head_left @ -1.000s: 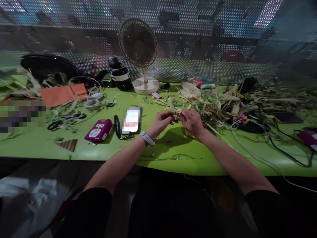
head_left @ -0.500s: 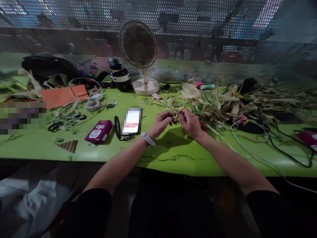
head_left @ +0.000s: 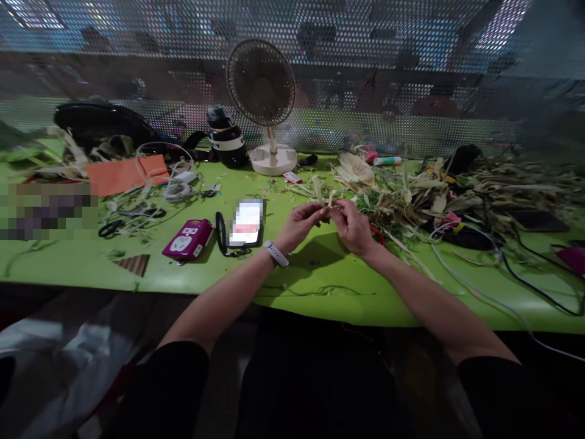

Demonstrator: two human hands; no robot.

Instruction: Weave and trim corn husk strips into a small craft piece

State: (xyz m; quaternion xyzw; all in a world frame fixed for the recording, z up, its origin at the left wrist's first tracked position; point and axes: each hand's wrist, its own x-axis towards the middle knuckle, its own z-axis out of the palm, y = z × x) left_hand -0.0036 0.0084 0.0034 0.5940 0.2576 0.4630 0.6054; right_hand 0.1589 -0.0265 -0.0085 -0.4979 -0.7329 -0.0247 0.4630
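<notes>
Between my two hands is a small pale piece of dried corn husk (head_left: 319,188), its strips sticking up above the fingertips. My left hand (head_left: 302,224), with a white band on the wrist, pinches it from the left. My right hand (head_left: 351,228) grips it from the right, thumb and fingers pressed together. Both hands meet just above the green table (head_left: 315,286). Fingers partly cover the lower end of the husk. Right beside my right hand lies a heap of dry husks and green fibres (head_left: 397,204).
A fan (head_left: 273,160) and a black bottle (head_left: 227,143) stand at the back. Left of my hands lie a phone (head_left: 247,222), a purple power adapter (head_left: 188,241), scissors (head_left: 114,227) and orange paper (head_left: 125,175). White and black cables (head_left: 475,291) run along the right.
My hands have drawn closer together at the fingertips around the husk, and its strips now stand more apart. The whole view has shifted slightly.
</notes>
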